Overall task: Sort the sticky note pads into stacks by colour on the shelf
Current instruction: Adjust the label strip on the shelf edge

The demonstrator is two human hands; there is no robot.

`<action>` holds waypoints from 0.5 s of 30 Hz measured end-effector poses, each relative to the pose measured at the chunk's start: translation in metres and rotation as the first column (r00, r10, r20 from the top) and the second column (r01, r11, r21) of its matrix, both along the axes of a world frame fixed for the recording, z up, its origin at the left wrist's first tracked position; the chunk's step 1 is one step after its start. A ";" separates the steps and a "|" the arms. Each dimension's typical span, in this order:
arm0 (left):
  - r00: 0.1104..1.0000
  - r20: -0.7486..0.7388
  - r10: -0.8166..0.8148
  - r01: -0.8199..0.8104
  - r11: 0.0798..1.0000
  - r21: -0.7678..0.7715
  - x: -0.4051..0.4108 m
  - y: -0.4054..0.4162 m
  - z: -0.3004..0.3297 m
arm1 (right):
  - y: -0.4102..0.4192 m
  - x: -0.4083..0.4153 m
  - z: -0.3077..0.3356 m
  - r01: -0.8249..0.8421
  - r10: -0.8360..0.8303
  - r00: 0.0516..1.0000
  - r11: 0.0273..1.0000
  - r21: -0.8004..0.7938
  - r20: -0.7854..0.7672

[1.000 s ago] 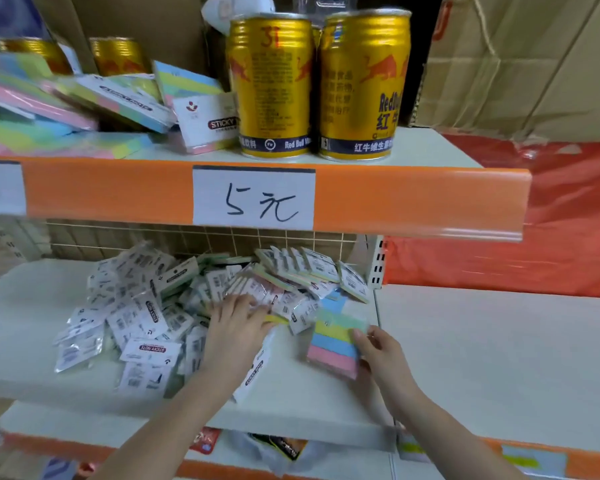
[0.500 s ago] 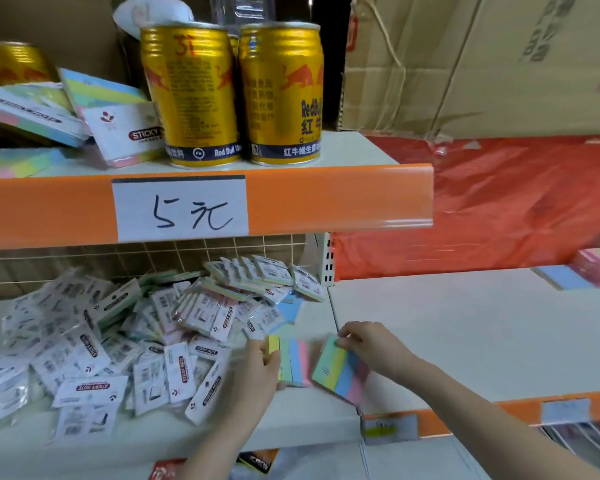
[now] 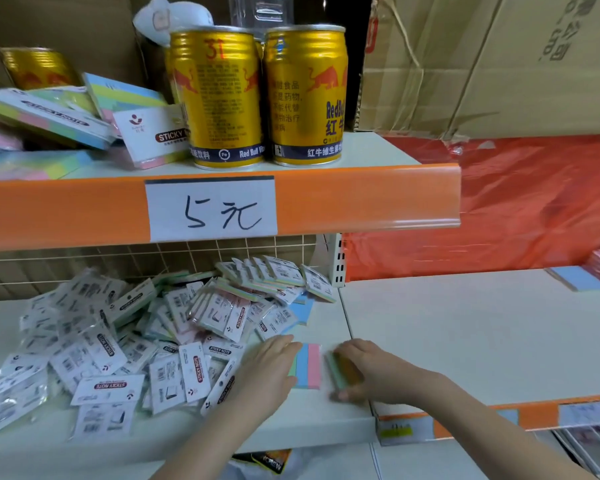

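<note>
A heap of wrapped sticky note pads (image 3: 136, 341) covers the left half of the lower white shelf (image 3: 430, 323). A striped pad (image 3: 309, 367) with green, blue and pink bands lies flat near the shelf's front. My left hand (image 3: 267, 370) rests on its left part with the fingers fairly straight. Just to the right, my right hand (image 3: 364, 370) grips a second striped pad (image 3: 338, 374), tilted on edge, showing green and yellow. A plain blue pad (image 3: 302, 311) peeks out from under the heap. Blue and pink pads (image 3: 582, 277) lie at the far right.
The upper orange-edged shelf (image 3: 361, 199) carries two gold drink cans (image 3: 257, 95), more striped pads (image 3: 49, 116) and a handwritten price label (image 3: 210, 209). Cardboard boxes (image 3: 499, 64) and red plastic sheeting (image 3: 499, 202) stand behind. A wire grid backs the lower shelf.
My right hand has brought its striped pad down next to the one on the shelf. My left hand has moved onto the flat pad. The view has shifted slightly left.
</note>
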State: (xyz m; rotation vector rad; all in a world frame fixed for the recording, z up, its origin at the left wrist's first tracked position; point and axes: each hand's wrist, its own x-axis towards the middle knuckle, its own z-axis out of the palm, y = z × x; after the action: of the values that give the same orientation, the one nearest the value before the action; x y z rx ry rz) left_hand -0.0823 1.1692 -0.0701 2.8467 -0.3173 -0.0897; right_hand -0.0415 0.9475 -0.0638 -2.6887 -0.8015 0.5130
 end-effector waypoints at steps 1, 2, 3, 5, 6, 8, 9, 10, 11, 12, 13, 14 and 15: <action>0.998 -0.050 -0.039 0.040 0.999 0.016 0.006 -0.001 0.002 | -0.004 -0.004 -0.001 -0.032 0.031 0.999 0.999 -0.023 -0.009; 0.992 -0.102 -0.074 0.076 0.997 0.024 0.011 -0.001 0.004 | -0.007 -0.007 -0.003 -0.049 0.049 0.999 0.998 -0.042 0.000; 0.984 -0.152 -0.097 0.102 0.994 0.023 0.016 -0.002 0.005 | -0.009 -0.009 -0.004 -0.052 0.053 0.998 0.997 -0.049 0.019; 0.968 -0.222 -0.120 0.132 0.990 0.040 0.019 -0.004 0.008 | -0.009 -0.013 -0.007 -0.040 0.043 0.996 0.998 -0.046 0.075; 0.967 -0.223 -0.126 0.143 0.988 0.064 0.019 -0.005 0.007 | -0.009 -0.014 -0.008 -0.031 0.036 0.994 0.999 -0.042 0.105; 0.979 -0.153 -0.135 0.152 0.983 0.103 0.019 -0.007 0.005 | -0.008 -0.018 -0.011 -0.003 0.007 0.990 1.000 -0.023 0.143; 0.985 -0.111 -0.134 0.146 0.984 0.107 0.018 -0.007 0.004 | -0.008 -0.020 -0.012 0.016 -0.015 0.988 1.000 -0.010 0.156; 0.989 -0.074 -0.127 0.135 0.986 0.103 0.017 -0.007 0.003 | -0.007 -0.023 -0.013 0.034 -0.034 0.984 0.999 0.001 0.174; 0.992 -0.043 -0.117 0.121 0.987 0.102 0.016 -0.006 0.001 | -0.007 -0.026 -0.014 0.051 -0.051 0.979 0.999 0.008 0.195; 0.994 -0.014 -0.104 0.105 0.988 0.109 0.013 -0.005 0.000 | -0.006 -0.029 -0.014 0.068 -0.069 0.974 0.998 0.014 0.216; 0.996 0.013 -0.088 0.085 0.989 0.122 0.010 -0.004 -0.003 | -0.006 -0.031 -0.015 0.086 -0.089 0.968 0.996 0.021 0.233; 0.996 0.051 -0.073 0.066 0.989 0.132 0.007 -0.004 -0.004 | -0.006 -0.033 -0.016 0.107 -0.112 0.963 0.994 0.034 0.247; 0.994 0.092 -0.057 0.046 0.992 0.121 0.004 -0.004 -0.005 | -0.007 -0.036 -0.015 0.127 -0.136 0.956 0.991 0.052 0.260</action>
State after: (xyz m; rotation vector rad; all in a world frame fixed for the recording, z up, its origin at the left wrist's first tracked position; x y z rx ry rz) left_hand -0.0787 1.1648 -0.0753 2.9669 -0.4193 0.0180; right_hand -0.0772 0.9408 -0.0791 -2.7889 -0.6820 0.1097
